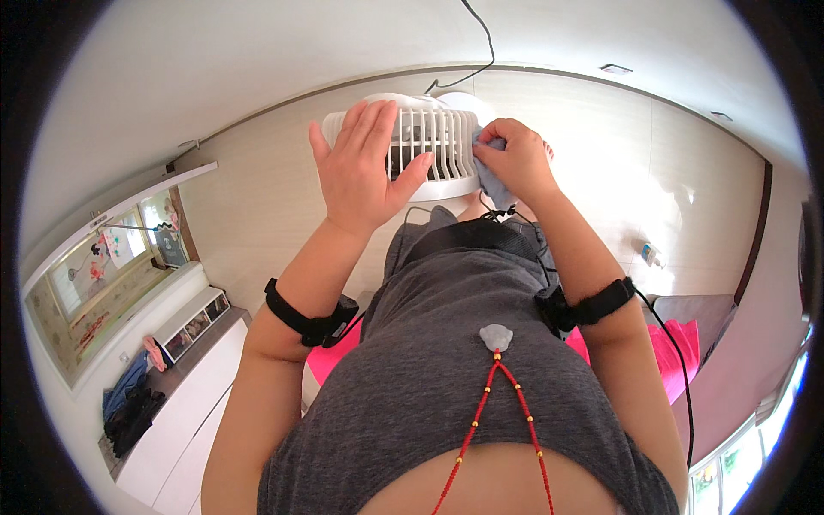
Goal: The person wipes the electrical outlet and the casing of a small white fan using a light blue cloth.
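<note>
A white electric fan (444, 187) with a slatted grille is in front of my legs, near the top middle of the view. My left hand (362, 170) lies spread over the left part of the grille, fingers apart, and hides the slats beneath it. At the fan's right edge, my right hand (520, 156) pinches a blue-grey cloth (494, 181) between thumb and fingers. The cloth touches the side of the grille and hangs down below the hand. Dark inner parts of the fan show between the slats.
A black power cord (487, 37) runs along the wall behind the fan. On the pale tiled floor (599, 148) a small white bottle (651, 255) lies to the right. A low white cabinet (187, 425) with clothes (132, 399) on top stands at left, near an open door (122, 206).
</note>
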A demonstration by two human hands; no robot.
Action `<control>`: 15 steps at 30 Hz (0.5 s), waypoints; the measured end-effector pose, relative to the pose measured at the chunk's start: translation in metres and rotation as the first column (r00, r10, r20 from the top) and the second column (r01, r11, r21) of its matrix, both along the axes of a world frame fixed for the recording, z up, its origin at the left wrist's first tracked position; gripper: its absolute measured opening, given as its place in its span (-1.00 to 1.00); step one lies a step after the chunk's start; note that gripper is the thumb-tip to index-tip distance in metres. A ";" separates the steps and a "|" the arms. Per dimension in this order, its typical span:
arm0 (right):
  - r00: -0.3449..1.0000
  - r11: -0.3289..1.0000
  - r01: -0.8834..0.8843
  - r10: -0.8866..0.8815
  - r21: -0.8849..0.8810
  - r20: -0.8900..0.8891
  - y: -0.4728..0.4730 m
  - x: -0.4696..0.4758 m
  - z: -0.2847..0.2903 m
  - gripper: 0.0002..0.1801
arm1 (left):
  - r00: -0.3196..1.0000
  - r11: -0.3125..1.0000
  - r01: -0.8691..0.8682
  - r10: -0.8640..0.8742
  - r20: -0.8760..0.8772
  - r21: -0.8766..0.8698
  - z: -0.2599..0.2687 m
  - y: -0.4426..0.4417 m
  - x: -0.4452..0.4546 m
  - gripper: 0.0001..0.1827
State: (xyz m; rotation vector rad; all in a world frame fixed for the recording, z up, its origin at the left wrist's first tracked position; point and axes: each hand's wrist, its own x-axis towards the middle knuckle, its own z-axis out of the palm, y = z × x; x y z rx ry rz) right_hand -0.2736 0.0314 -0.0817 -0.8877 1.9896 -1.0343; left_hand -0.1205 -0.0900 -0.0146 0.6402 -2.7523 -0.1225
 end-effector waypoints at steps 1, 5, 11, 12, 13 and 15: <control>0.995 0.993 -0.076 0.070 0.087 0.069 0.001 -0.005 0.006 -0.80 | 1.000 1.000 -0.002 0.002 0.008 -0.001 0.000 -0.001 0.001 -0.42; 0.923 0.932 -0.330 0.283 0.153 0.262 0.009 -0.019 0.000 -0.79 | 1.000 1.000 -0.002 0.002 0.014 0.004 0.004 -0.001 0.000 -0.43; 0.941 0.972 0.061 -0.132 0.228 0.312 0.016 -0.017 0.008 -0.82 | 0.999 0.998 -0.026 0.028 -0.037 0.056 0.002 -0.002 0.005 -0.42; 0.932 0.981 0.120 -0.164 0.154 0.322 0.011 -0.014 0.009 -0.78 | 0.999 0.998 -0.013 0.016 -0.034 0.065 0.005 -0.002 0.006 -0.42; 0.921 0.981 0.179 -0.195 0.079 0.336 0.004 -0.013 0.009 -0.74 | 0.999 0.997 -0.017 0.020 -0.040 0.076 0.005 -0.002 0.005 -0.42; 0.968 0.990 0.137 -0.142 0.037 0.208 -0.009 -0.008 0.011 -0.74 | 0.998 0.995 -0.024 0.030 -0.054 0.099 0.003 -0.001 0.005 -0.41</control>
